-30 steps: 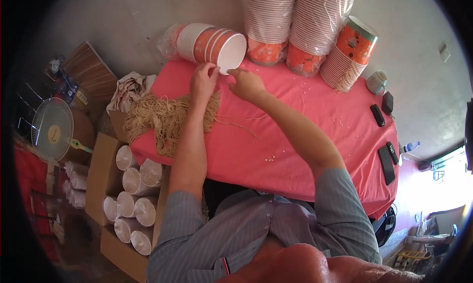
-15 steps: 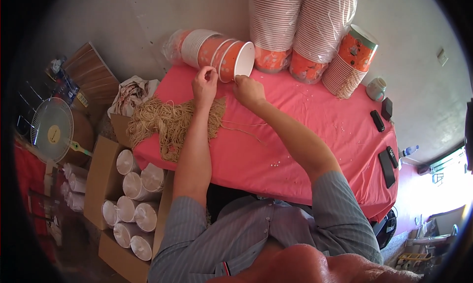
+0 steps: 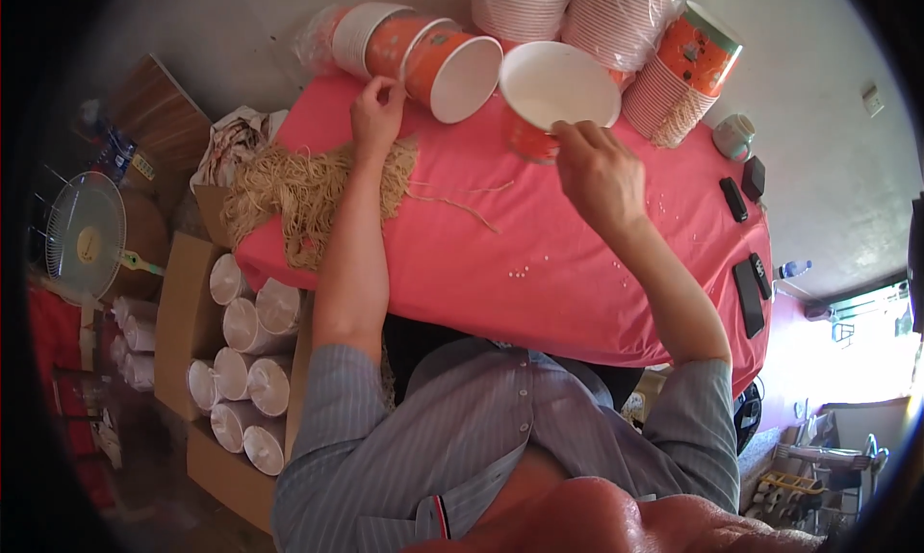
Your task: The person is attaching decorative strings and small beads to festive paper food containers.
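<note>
Holding hand: the right hand grasps a paper bucket, thumb and fingers closed on the rim at the side nearest the person.
Bucket's place: toward the far edge of the table, around the middle of that edge; I cannot tell whether its base touches the pink-red cloth.
Bucket's direction: mouth facing up toward the viewer; the long axis runs close to upright, base lowest and slightly left of the mouth.
Bucket's look: round and wide-mouthed, cream-white inside, with a pale rim and an orange outer wall, a slice of which shows below the rim, blurred.
Left hand: the left hand is bent, thumb near forefinger, just beside the lying row; I cannot tell whether it pinches or touches anything.
Lying row: nested buckets, orange and white, on their sides by the far left corner, the front mouth facing right and toward the near edge.
String: a tan bundle of string at the left edge, partly covered by the left forearm.
</note>
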The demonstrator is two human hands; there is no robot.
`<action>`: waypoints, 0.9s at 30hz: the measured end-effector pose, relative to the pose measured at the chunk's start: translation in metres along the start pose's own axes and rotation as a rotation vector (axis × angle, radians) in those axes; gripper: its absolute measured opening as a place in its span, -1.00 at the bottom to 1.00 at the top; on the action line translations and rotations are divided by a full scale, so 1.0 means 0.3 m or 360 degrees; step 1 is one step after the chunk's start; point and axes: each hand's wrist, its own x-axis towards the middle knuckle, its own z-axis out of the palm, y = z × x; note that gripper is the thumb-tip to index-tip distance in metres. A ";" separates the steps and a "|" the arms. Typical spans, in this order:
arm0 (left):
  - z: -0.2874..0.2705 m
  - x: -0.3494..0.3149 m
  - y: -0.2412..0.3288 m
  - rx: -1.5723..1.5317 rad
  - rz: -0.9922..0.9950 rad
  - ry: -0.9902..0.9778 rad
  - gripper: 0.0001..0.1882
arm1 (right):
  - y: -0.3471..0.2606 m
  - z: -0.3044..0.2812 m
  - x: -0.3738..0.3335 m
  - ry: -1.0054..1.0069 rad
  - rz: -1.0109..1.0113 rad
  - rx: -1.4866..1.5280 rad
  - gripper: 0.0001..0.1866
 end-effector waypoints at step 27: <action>0.049 -0.172 0.406 0.0689 0.0248 -0.2048 -0.86 | -0.030 -0.007 -0.227 -0.0460 0.0436 0.0586 -0.88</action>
